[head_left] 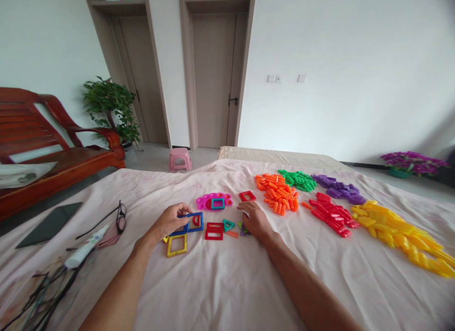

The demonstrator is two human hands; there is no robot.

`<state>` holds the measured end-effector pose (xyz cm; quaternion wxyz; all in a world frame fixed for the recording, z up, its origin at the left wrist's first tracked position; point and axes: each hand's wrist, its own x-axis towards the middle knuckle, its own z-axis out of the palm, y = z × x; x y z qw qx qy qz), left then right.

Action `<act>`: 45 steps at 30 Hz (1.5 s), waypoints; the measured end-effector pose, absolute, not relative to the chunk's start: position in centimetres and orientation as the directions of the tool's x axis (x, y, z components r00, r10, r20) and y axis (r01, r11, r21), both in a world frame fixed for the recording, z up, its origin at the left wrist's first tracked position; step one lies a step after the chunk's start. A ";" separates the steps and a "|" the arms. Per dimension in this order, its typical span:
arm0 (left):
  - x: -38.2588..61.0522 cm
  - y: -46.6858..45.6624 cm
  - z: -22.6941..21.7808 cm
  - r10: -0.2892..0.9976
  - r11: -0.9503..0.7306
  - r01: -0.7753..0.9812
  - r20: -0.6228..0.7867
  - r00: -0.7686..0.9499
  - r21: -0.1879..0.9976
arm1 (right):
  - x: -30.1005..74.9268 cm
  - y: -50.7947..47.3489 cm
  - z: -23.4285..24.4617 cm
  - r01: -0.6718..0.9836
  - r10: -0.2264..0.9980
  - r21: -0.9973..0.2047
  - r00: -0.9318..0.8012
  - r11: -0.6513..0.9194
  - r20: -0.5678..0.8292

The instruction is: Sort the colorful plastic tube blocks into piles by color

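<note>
My left hand [173, 218] has its thumb and fingers closed at the edge of a blue square magnetic tile [201, 222]. A yellow square tile [185, 245] lies just below it, with more yellow partly hidden by the hand. My right hand [255, 219] rests low over the cloth with its fingers stretched out. Beneath its thumb side, a purple and green tile [243, 229] is partly covered. A red square tile [248, 196] lies just past its fingertips. Between the hands are red rectangular tiles [213, 237], a teal triangle [228, 225] and a pink piece [203, 202] with a teal square on it.
Sorted piles of orange [280, 196], green [296, 179], purple [337, 188], red [332, 215] and yellow pieces [391, 229] spread to the right. Left are glasses [121, 218], a white tube [86, 247], cables [59, 293] and a dark flat tablet-like object [50, 224]. A pink stool [180, 159] stands beyond.
</note>
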<state>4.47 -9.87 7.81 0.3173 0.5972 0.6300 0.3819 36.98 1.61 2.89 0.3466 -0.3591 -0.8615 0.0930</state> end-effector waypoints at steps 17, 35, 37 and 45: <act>4.5 -9.4 8.0 0.968 -0.022 0.595 0.165 -0.188 0.804 | 36.8 0.7 3.8 0.518 0.661 -0.413 -0.536 0.749 0.525; 8.2 -12.9 10.9 0.984 0.108 0.941 -0.167 -0.056 0.320 | 37.0 1.1 3.2 0.515 0.657 -0.413 -0.525 0.751 0.541; 9.7 -13.1 10.3 0.987 0.104 0.955 -0.149 -0.064 0.277 | 37.0 1.1 3.1 0.510 0.664 -0.429 -0.517 0.745 0.540; 9.8 -12.8 9.4 0.993 0.108 0.886 -0.018 -0.113 0.450 | 37.1 0.8 3.7 0.521 0.697 -0.464 -0.503 0.716 0.511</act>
